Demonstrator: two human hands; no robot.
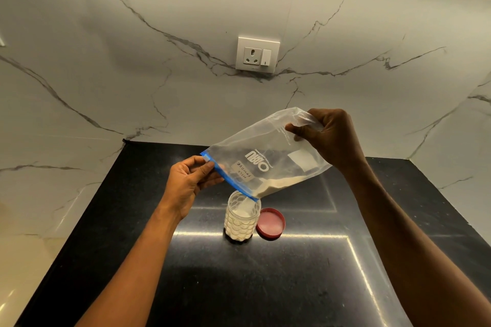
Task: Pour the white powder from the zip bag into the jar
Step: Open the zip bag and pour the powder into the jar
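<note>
Black polished countertop (292, 287) below both forearms; white veined marble wall (159, 61) behind, socket plate (257, 54) above hands. Right hand (332, 138) raised, fingers bunched around gathered bottom corner of zip bag (268, 151). Left hand (190, 180) lower, thumb and fingers pinching blue zip strip (228, 178). Bag slants down from right hand toward left. White powder (279, 184) pooled at low mouth corner, spilling into jar (242, 218) directly under it, between hands. Red lid (271, 223) flat just beside jar, on right-hand side.
</note>
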